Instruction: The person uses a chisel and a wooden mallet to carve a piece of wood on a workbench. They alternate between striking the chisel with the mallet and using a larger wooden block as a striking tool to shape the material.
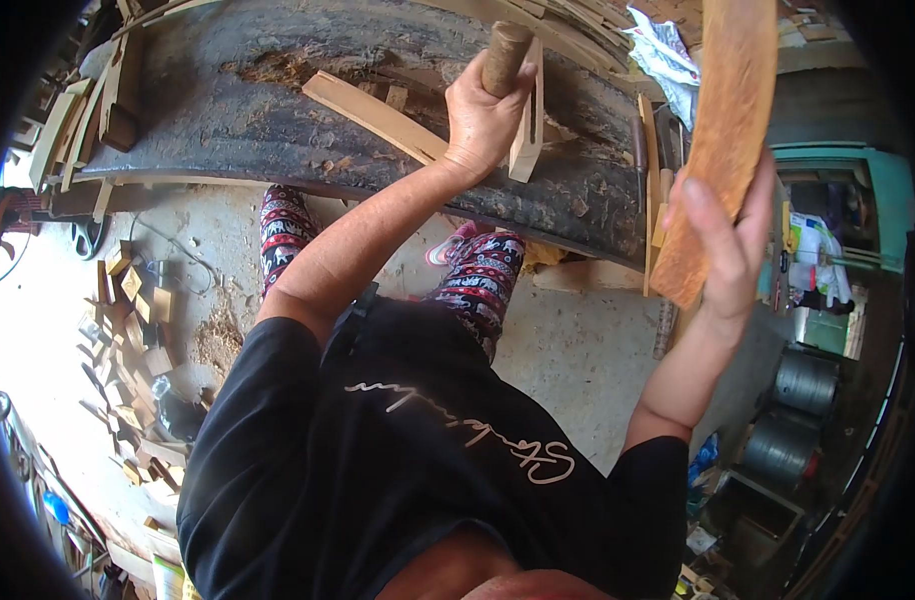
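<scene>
My left hand (483,125) is closed round a thick, round brown wooden handle (506,62), whose blunt end points up. What lies at its lower end is hidden by the hand. Right beside these fingers stands a narrow pale wooden piece (527,140) on the dark workbench (198,105). A pale wooden strip (373,115) lies slantwise on the bench, passing under my left wrist. My right hand (733,235) grips a long, flat reddish-brown wooden board (733,110) near its lower end, thumb across its face. The board is raised beyond the bench's right end.
Wood shavings (273,70) lie on the bench. Several strips lean at its left end, and long tools (640,145) line its right end. Wood offcuts (128,330) are heaped on the floor at left. Metal cylinders (806,382) and a green cabinet (888,200) stand at right.
</scene>
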{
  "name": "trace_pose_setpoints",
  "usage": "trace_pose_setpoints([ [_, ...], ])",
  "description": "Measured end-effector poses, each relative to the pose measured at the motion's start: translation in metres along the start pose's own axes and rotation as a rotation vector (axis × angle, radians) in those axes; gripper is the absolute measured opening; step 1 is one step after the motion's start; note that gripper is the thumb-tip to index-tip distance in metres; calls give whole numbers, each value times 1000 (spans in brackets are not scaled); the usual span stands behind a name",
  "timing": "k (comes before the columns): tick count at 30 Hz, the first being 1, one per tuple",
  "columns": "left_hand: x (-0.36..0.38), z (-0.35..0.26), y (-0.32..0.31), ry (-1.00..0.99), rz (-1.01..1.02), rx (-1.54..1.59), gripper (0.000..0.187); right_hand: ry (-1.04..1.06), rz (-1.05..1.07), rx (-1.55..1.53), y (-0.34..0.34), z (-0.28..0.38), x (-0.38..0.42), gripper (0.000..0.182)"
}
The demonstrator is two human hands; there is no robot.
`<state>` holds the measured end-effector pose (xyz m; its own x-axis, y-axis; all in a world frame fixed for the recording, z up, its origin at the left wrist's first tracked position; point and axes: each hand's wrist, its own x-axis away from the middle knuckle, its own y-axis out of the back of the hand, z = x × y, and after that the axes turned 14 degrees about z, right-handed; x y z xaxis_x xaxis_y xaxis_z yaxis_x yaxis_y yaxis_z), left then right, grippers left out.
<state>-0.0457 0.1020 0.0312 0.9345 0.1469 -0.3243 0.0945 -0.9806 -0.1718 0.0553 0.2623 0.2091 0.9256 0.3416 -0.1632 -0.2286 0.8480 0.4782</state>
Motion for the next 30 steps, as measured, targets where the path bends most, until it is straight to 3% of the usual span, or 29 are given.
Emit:
trace_pose_setpoints([
  [9,-3,9,10,48,31,55,31,146,190,60,-10,7,-29,59],
  [13,0,5,11,52,29,39,31,82,222,54,-14,-1,-29,58],
  [25,3,1,7,-6,58,20,30,27,200,71,-15,-11,-24,60],
  [30,9,-8,3,-32,118,-61,29,193,75,164,5,28,-19,60],
])
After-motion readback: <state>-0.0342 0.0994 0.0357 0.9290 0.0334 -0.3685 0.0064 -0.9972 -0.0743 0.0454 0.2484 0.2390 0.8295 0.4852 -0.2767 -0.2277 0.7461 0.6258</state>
